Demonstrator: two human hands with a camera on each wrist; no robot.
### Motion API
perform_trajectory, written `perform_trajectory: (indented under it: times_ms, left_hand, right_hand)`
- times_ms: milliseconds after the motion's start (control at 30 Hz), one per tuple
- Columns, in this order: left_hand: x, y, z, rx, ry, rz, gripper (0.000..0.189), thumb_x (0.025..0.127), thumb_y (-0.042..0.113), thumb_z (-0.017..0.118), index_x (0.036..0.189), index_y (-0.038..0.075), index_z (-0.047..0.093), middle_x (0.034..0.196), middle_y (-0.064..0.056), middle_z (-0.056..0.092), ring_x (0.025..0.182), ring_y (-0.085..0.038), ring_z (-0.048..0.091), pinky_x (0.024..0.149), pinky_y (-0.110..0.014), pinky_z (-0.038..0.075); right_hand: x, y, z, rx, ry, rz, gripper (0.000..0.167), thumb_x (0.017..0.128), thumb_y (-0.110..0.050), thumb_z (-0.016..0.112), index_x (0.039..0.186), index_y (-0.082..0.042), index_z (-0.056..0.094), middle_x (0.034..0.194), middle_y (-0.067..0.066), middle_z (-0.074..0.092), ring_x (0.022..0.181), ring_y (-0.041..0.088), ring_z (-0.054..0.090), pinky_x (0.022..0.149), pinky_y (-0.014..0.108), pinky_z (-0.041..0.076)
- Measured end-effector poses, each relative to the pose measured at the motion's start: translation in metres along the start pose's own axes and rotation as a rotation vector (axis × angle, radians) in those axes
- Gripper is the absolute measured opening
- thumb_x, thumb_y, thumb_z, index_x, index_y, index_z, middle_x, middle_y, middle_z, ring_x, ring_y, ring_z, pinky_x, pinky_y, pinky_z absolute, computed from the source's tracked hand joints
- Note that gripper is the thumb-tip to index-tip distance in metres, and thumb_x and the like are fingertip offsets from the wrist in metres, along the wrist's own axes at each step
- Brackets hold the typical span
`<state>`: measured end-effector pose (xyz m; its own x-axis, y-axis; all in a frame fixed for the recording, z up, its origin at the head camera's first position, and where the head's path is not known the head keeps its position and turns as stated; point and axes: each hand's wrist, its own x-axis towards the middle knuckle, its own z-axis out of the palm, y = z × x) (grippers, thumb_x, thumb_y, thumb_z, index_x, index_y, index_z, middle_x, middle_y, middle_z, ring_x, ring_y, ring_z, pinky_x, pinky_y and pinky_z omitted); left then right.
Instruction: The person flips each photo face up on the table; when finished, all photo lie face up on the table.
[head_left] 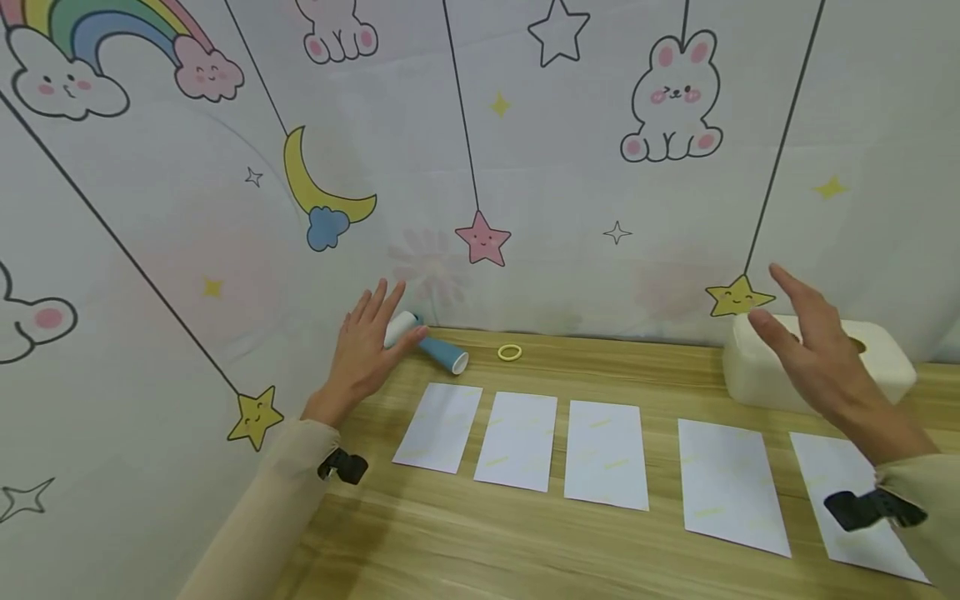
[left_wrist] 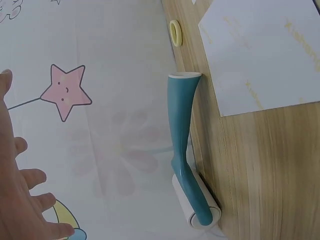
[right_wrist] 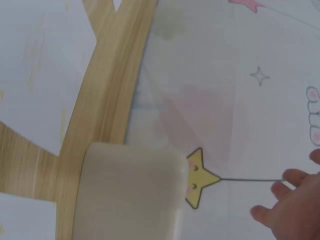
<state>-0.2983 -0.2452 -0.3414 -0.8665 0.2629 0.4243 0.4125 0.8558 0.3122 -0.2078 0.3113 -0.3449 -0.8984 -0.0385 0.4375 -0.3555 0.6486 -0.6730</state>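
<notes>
Raised above the table's back left, my left hand point(head_left: 367, 346) has its fingers spread and holds nothing. Just beyond it lies a lint roller point(head_left: 444, 353) with a blue handle and a white roll; in the left wrist view the whole lint roller point(left_wrist: 183, 125) shows. My right hand point(head_left: 828, 358) hovers over a cream tissue box point(head_left: 757, 367), fingers extended and nothing in them. Below the hands, several white cards with faint yellow marks lie in a row, among them a left card point(head_left: 438, 427), a middle card point(head_left: 606, 454) and a right card point(head_left: 731, 487).
A small yellow ring point(head_left: 510, 353) lies near the table's back edge, right of the lint roller. Behind the wooden table point(head_left: 450, 542) hangs a white cloth point(head_left: 555, 167) printed with stars, rabbits and a moon. It also covers the left side.
</notes>
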Motion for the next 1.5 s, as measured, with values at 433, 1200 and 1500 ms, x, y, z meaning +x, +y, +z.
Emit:
perform_trajectory:
  times_ms: [433,1200,1500]
  left_hand:
    - [-0.007,0.006,0.001,-0.107,0.037,0.032,0.085,0.104,0.067,0.051,0.17,0.017,0.029,0.175,-0.013,0.02,0.159,-0.043,0.017,0.124,-0.066,0.014]
    - [-0.024,-0.002,0.016,-0.263,0.048,0.046,0.076,0.101,0.035,0.071,0.164,0.007,0.039,0.171,-0.016,0.03,0.156,-0.043,0.027,0.122,-0.067,0.022]
    - [-0.03,-0.008,0.02,-0.272,0.037,0.033,0.076,0.099,0.031,0.073,0.163,0.006,0.041,0.171,-0.016,0.031,0.155,-0.042,0.028,0.121,-0.066,0.023]
  right_hand:
    - [0.005,-0.029,0.052,0.07,-0.025,0.039,0.071,0.113,-0.038,0.05,0.172,-0.017,0.017,0.172,0.026,0.018,0.147,0.063,0.024,0.107,0.084,0.023]
    - [0.016,-0.065,0.141,0.251,-0.12,0.042,0.072,0.11,-0.041,0.06,0.169,-0.013,0.03,0.171,0.014,0.029,0.151,0.046,0.033,0.116,0.068,0.031]
    - [0.018,-0.071,0.174,0.311,-0.127,0.037,0.071,0.109,-0.041,0.061,0.166,-0.009,0.035,0.169,0.014,0.034,0.153,0.038,0.033,0.12,0.062,0.031]
